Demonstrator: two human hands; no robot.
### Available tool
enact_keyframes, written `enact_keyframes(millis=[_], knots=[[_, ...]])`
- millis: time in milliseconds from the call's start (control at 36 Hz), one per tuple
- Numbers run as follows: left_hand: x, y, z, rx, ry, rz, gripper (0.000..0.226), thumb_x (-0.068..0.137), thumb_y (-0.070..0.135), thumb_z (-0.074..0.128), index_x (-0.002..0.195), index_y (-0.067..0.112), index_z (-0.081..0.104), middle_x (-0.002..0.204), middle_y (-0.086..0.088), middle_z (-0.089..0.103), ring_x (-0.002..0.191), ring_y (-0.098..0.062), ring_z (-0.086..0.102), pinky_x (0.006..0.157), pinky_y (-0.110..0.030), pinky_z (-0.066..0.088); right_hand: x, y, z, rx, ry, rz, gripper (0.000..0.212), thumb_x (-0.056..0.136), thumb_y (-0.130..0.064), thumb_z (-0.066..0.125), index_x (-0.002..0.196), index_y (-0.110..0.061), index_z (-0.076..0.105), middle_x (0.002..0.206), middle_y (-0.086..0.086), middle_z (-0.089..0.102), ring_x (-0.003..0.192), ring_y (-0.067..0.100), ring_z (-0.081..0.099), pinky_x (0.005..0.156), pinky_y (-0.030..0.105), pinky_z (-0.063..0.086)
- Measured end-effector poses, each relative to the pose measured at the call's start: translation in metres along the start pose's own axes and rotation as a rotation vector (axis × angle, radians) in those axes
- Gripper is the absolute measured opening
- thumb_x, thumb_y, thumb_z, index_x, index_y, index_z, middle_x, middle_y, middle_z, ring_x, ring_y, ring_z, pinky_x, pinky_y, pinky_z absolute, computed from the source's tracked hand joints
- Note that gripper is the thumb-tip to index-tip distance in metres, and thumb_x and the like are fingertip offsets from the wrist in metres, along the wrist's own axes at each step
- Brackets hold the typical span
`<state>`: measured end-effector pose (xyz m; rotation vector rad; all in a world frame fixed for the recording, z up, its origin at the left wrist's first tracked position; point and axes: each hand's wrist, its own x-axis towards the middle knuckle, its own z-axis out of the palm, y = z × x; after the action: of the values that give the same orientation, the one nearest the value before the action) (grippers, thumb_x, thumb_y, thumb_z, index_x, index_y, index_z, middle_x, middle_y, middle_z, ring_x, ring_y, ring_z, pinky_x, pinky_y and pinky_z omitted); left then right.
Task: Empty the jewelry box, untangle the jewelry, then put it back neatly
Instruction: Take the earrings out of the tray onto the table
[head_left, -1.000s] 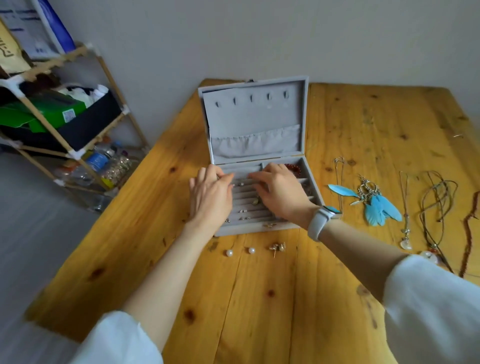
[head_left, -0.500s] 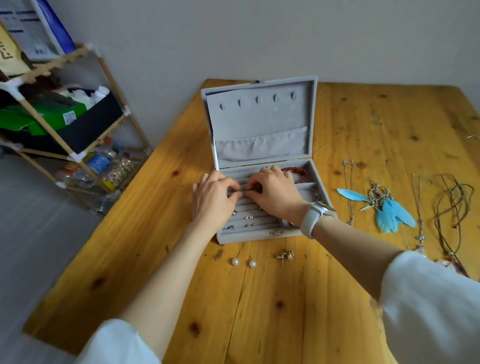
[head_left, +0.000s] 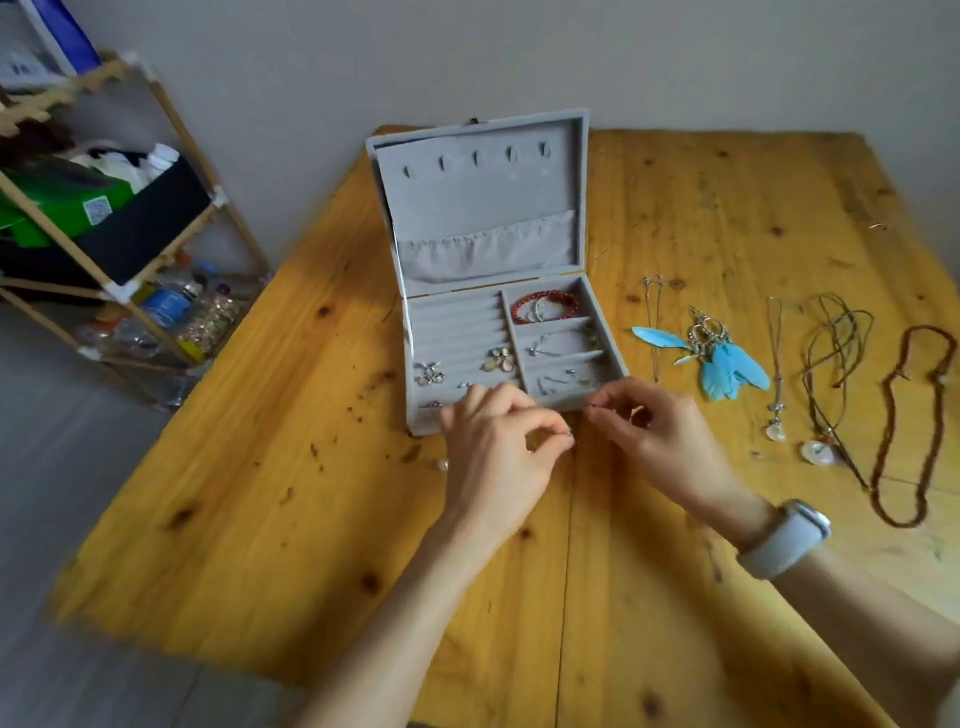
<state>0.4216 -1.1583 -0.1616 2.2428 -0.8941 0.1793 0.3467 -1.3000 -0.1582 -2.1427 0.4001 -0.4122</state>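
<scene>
The grey jewelry box (head_left: 480, 208) stands open in the middle of the wooden table (head_left: 260, 493), lid upright. A red bead bracelet (head_left: 544, 305) lies in its back right compartment; small earrings (head_left: 498, 359) sit on the ring rolls at left. In front of the box, my left hand (head_left: 498, 462) pinches a tiny silver piece between thumb and forefinger. My right hand (head_left: 660, 441), watch on its wrist, holds a small gold-coloured piece in curled fingers. A pearl stud (head_left: 442, 465) peeks out left of my left hand.
Laid out to the right of the box are a thin chain (head_left: 653, 322), blue feather earrings (head_left: 722, 358), a pendant necklace (head_left: 775, 374), a cord necklace (head_left: 831, 374) and a brown bead strand (head_left: 919, 415). A wooden shelf (head_left: 104, 223) with bottles stands at left.
Both hands have pulled back out of the box toward me and now hold small pieces just in front of its front edge. The box's compartments are uncovered.
</scene>
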Motion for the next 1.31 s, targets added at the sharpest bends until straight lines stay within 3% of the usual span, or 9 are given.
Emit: enact_keyframes(millis=[56, 139, 278, 472, 694, 806, 917, 1083, 1306], knots=[[-0.006, 0.006, 0.007, 0.04, -0.045, 0.018, 0.009, 0.064, 0.038, 0.074, 0.069, 0.031, 0.071, 0.076, 0.01, 0.056, 0.083, -0.017, 0.048, 0.069, -0.028, 0.016, -0.011, 0.008, -0.003, -0.081, -0.029, 0.023, 0.007, 0.084, -0.016, 0.064, 0.089, -0.02, 0.066, 0.081, -0.01, 0.061, 0.074, 0.004, 0.054, 0.069, 0.011, 0.042], [-0.008, 0.011, 0.015, 0.132, -0.108, 0.049, 0.007, 0.066, 0.034, 0.077, 0.071, 0.031, 0.072, 0.079, 0.008, 0.057, 0.085, -0.019, 0.05, 0.069, -0.028, 0.012, -0.02, 0.015, -0.004, -0.203, -0.039, 0.0, 0.01, 0.084, -0.015, 0.063, 0.093, -0.016, 0.068, 0.085, -0.016, 0.058, 0.088, 0.013, 0.053, 0.082, 0.026, 0.044], [-0.004, 0.015, 0.02, 0.238, -0.14, 0.04, 0.006, 0.072, 0.033, 0.074, 0.077, 0.031, 0.073, 0.083, 0.008, 0.057, 0.091, -0.018, 0.048, 0.073, -0.03, 0.014, -0.022, 0.021, -0.002, -0.367, 0.003, -0.029, 0.012, 0.083, -0.023, 0.064, 0.094, -0.02, 0.07, 0.099, -0.001, 0.058, 0.094, 0.018, 0.043, 0.083, 0.035, 0.039], [-0.002, 0.016, 0.022, 0.267, -0.104, 0.035, 0.007, 0.071, 0.029, 0.075, 0.078, 0.03, 0.074, 0.08, 0.007, 0.057, 0.086, -0.02, 0.05, 0.071, -0.03, 0.014, -0.02, 0.026, 0.004, -0.415, 0.036, -0.058, 0.014, 0.085, -0.031, 0.062, 0.095, -0.027, 0.069, 0.093, -0.011, 0.046, 0.091, 0.009, 0.034, 0.074, 0.027, 0.026], [-0.007, 0.006, 0.018, 0.207, -0.017, 0.021, 0.018, 0.071, 0.022, 0.075, 0.088, 0.027, 0.073, 0.083, 0.003, 0.06, 0.086, -0.023, 0.053, 0.073, -0.032, 0.018, -0.019, 0.023, 0.004, -0.398, -0.014, -0.071, 0.019, 0.086, -0.033, 0.059, 0.104, -0.03, 0.065, 0.102, -0.009, 0.057, 0.094, 0.01, 0.038, 0.077, 0.028, 0.027], [-0.005, -0.006, 0.006, 0.18, 0.069, 0.006, 0.018, 0.07, 0.017, 0.076, 0.086, 0.024, 0.073, 0.084, 0.002, 0.06, 0.086, -0.024, 0.055, 0.071, -0.028, 0.015, -0.016, 0.019, 0.001, -0.373, -0.019, -0.1, 0.02, 0.087, -0.031, 0.058, 0.105, -0.028, 0.064, 0.095, -0.015, 0.051, 0.09, 0.009, 0.037, 0.075, 0.027, 0.026], [0.005, -0.03, -0.012, 0.206, 0.147, -0.079, 0.015, 0.073, 0.015, 0.073, 0.086, 0.023, 0.073, 0.088, 0.0, 0.06, 0.09, -0.025, 0.054, 0.074, -0.03, 0.018, -0.002, 0.004, 0.004, -0.306, 0.016, -0.138, 0.016, 0.087, -0.025, 0.059, 0.102, -0.023, 0.066, 0.09, -0.011, 0.054, 0.089, 0.013, 0.043, 0.079, 0.032, 0.037], [0.026, -0.069, -0.035, 0.275, 0.114, -0.302, 0.023, 0.082, 0.018, 0.063, 0.103, 0.025, 0.07, 0.107, -0.005, 0.055, 0.104, -0.027, 0.045, 0.082, -0.037, 0.027, 0.032, -0.025, 0.03, -0.294, -0.004, -0.205, 0.017, 0.088, -0.023, 0.057, 0.101, -0.02, 0.068, 0.096, 0.0, 0.063, 0.09, 0.017, 0.045, 0.08, 0.035, 0.04], [0.048, -0.087, -0.041, 0.342, 0.005, -0.287, 0.023, 0.086, 0.029, 0.059, 0.107, 0.03, 0.068, 0.111, 0.001, 0.051, 0.107, -0.022, 0.04, 0.086, -0.037, 0.026, 0.072, -0.032, 0.071, -0.363, -0.064, -0.193, 0.021, 0.089, -0.024, 0.054, 0.104, -0.026, 0.067, 0.102, 0.003, 0.061, 0.103, 0.026, 0.045, 0.082, 0.036, 0.032]])
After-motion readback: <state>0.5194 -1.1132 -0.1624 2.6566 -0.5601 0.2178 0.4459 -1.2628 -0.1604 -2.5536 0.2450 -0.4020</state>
